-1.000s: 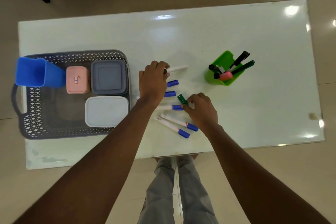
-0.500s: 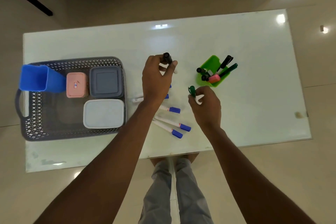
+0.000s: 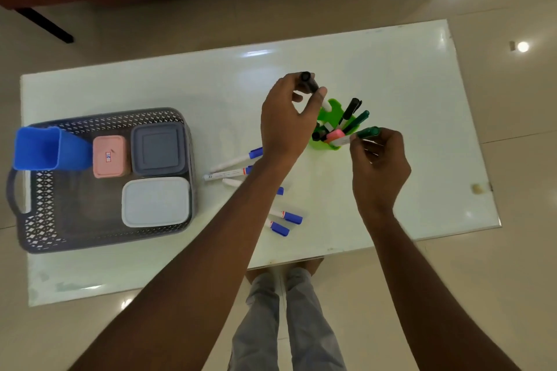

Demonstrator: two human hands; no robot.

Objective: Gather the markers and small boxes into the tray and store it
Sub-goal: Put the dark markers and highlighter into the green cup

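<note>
Markers with blue caps (image 3: 287, 217) are lying loose on the counter (image 3: 391, 69) between the tray (image 3: 39, 220) and the green holder (image 3: 333, 108), some of them partly hidden under my left forearm, while I am working on two others up at the holder. I am dropping them in there, as I judge it, so they are standing bundled together and not rolling about when the whole lot is going across to the tray. My left hand (image 3: 289, 120) is pinching the black-capped marker (image 3: 310, 83) between thumb and fingertips, holding it raised over the far left rim of the holder with the cap pointing away from me and the white barrel slanting down toward the opening. My right hand (image 3: 378, 159) is gripping the green-capped marker (image 3: 366, 132) with curled fingers just right of the holder, aiming its barrel end in at the near rim, where several pens are already standing. Over on the left, the tray is already carrying the pink box (image 3: 109, 156), the grey box (image 3: 159, 147) and the white box (image 3: 155, 201), with the blue cup (image 3: 39, 147) sitting at its far left corner, so the boxes appear gathered and the markers are what is remaining.
</note>
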